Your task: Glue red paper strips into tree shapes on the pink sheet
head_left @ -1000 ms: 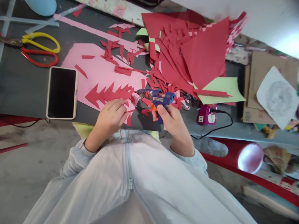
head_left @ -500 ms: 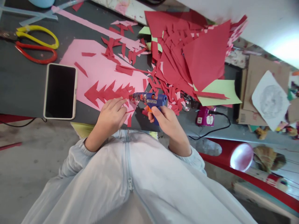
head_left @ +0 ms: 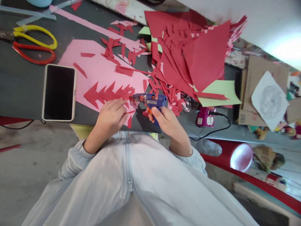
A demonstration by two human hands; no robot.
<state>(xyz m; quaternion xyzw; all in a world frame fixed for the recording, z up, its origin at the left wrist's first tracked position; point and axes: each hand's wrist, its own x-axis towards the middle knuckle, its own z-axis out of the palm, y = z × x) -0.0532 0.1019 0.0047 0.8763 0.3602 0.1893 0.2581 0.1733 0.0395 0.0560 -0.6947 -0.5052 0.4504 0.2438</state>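
Through the head view I see a smartphone (head_left: 59,92), scissors (head_left: 30,45) and heaped red paper (head_left: 174,59) crowding the dark worktop (head_left: 21,89). Jagged red paper pieces (head_left: 110,93) overlap in a row on a smooth pink sheet (head_left: 98,70); my left grip (head_left: 111,114) rests there, whether pinching anything I can't tell, and my right grip (head_left: 166,117) clasps a blue plastic glue gun (head_left: 156,99) by the row's right end.

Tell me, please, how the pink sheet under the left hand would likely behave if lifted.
The pink sheet would probably flex, as it looks like thin paper. The red strip near the phone might slide off, since nothing visible holds it down. With the left hand over its near edge, the sheet could crease there.
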